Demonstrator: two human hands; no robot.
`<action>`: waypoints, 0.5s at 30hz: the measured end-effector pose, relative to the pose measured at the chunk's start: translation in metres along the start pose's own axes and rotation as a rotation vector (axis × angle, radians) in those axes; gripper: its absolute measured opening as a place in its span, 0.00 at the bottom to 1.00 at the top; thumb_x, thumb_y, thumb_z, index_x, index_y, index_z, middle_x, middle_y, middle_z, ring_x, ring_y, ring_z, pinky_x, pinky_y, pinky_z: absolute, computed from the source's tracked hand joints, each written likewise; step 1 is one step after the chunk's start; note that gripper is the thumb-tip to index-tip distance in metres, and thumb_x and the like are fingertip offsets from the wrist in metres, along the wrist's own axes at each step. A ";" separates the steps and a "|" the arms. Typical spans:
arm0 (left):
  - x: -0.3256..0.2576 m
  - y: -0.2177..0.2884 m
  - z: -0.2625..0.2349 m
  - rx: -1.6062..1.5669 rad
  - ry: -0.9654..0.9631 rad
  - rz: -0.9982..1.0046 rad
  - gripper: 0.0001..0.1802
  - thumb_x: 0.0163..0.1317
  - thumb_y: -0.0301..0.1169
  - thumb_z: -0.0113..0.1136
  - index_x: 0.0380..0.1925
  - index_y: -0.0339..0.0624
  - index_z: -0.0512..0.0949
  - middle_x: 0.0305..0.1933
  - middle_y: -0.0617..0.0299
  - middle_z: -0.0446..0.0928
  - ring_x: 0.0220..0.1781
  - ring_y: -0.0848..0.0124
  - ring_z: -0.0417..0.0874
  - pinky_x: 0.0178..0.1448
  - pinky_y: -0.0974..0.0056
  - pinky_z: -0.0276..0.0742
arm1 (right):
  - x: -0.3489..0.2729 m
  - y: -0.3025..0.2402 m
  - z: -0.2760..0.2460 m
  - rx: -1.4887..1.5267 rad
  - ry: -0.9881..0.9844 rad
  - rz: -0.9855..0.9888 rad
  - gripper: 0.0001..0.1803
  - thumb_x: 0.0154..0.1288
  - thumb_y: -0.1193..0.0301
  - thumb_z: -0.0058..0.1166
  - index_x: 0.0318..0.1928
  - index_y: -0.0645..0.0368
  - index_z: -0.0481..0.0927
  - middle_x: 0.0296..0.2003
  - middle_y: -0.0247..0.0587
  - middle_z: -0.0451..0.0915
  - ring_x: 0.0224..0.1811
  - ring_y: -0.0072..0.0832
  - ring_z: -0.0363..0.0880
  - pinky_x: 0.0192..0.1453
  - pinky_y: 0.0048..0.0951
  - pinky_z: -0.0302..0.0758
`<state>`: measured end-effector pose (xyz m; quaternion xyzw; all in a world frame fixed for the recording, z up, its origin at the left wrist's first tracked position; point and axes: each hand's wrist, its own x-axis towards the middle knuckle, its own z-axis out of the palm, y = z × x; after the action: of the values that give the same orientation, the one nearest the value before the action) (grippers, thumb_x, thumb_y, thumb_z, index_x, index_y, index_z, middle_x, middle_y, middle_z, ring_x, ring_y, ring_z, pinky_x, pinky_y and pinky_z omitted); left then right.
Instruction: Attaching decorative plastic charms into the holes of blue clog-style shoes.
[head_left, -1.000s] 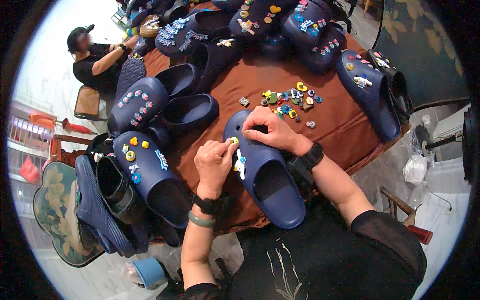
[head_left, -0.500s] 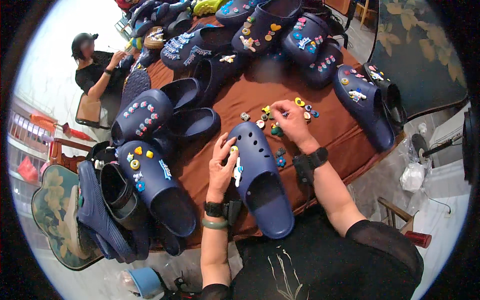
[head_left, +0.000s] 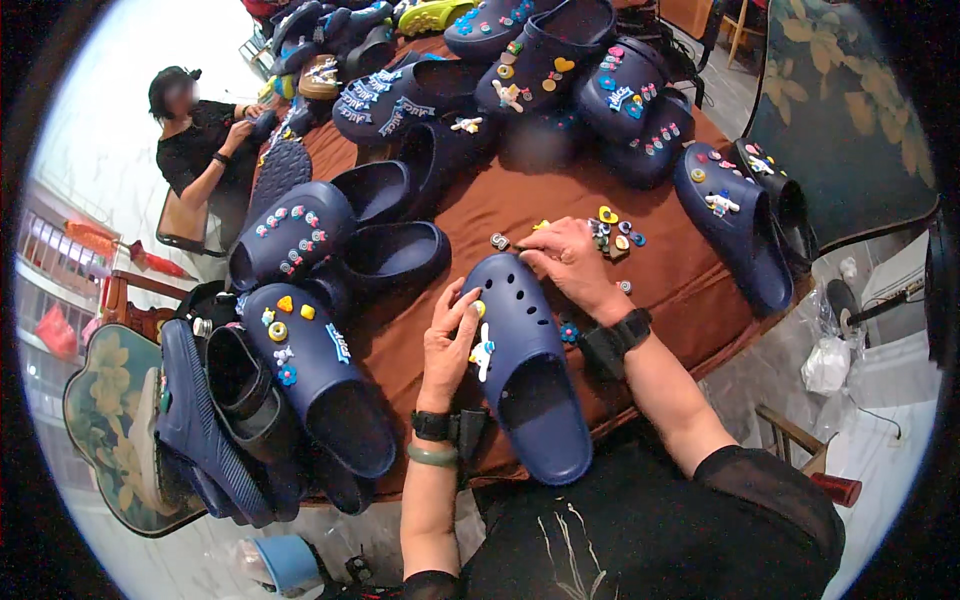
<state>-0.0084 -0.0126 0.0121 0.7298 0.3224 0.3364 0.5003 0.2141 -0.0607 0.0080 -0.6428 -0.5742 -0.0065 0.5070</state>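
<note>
A navy clog (head_left: 515, 335) with holes in its upper lies in front of me, toe pointing away. My left hand (head_left: 448, 345) grips its left side, fingers wrapped along the upper. Beside those fingers, a white figure charm (head_left: 482, 352) and a small yellow charm (head_left: 478, 308) sit on the clog. My right hand (head_left: 572, 262) is just beyond the toe, thumb and fingertips pinched together; whatever is between them is too small to make out. Loose shoe charms (head_left: 612, 237) lie to the right of that hand, and a grey round charm (head_left: 499, 241) lies close to its fingertips. A blue flower charm (head_left: 569, 332) rests right of the clog.
Decorated navy clogs stand at the left (head_left: 318, 375), at the back (head_left: 548, 60) and at the right (head_left: 735, 215) of the brown cloth (head_left: 650, 330). Another person (head_left: 195, 150) handles a shoe at the far left. A blue bucket (head_left: 288, 562) stands on the floor.
My right hand has moved left from the loose charms to the clog's toe, its fingertips pinched. My left hand keeps its grip on the clog. The view has shifted slightly.
</note>
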 end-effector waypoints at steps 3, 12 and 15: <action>0.003 -0.002 -0.005 -0.023 -0.039 -0.008 0.16 0.66 0.30 0.54 0.51 0.34 0.77 0.64 0.57 0.67 0.66 0.67 0.66 0.67 0.66 0.61 | -0.002 -0.010 0.003 0.168 -0.089 -0.104 0.05 0.54 0.66 0.64 0.32 0.49 0.84 0.35 0.29 0.81 0.47 0.26 0.74 0.57 0.35 0.58; 0.016 0.019 -0.008 -0.116 -0.120 -0.067 0.22 0.61 0.27 0.57 0.57 0.35 0.71 0.63 0.57 0.66 0.64 0.65 0.68 0.68 0.64 0.61 | -0.003 -0.013 -0.003 0.202 -0.108 -0.221 0.06 0.54 0.69 0.64 0.33 0.52 0.84 0.36 0.32 0.80 0.44 0.30 0.74 0.57 0.36 0.62; 0.003 0.031 -0.007 0.244 -0.161 0.100 0.27 0.56 0.28 0.62 0.57 0.36 0.72 0.65 0.55 0.64 0.68 0.63 0.63 0.71 0.62 0.56 | 0.002 -0.008 -0.025 0.261 -0.204 -0.247 0.04 0.53 0.71 0.64 0.31 0.54 0.85 0.34 0.32 0.80 0.41 0.30 0.75 0.54 0.34 0.65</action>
<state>-0.0083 -0.0157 0.0437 0.8248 0.2830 0.2597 0.4149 0.2230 -0.0769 0.0263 -0.4937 -0.6929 0.0711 0.5206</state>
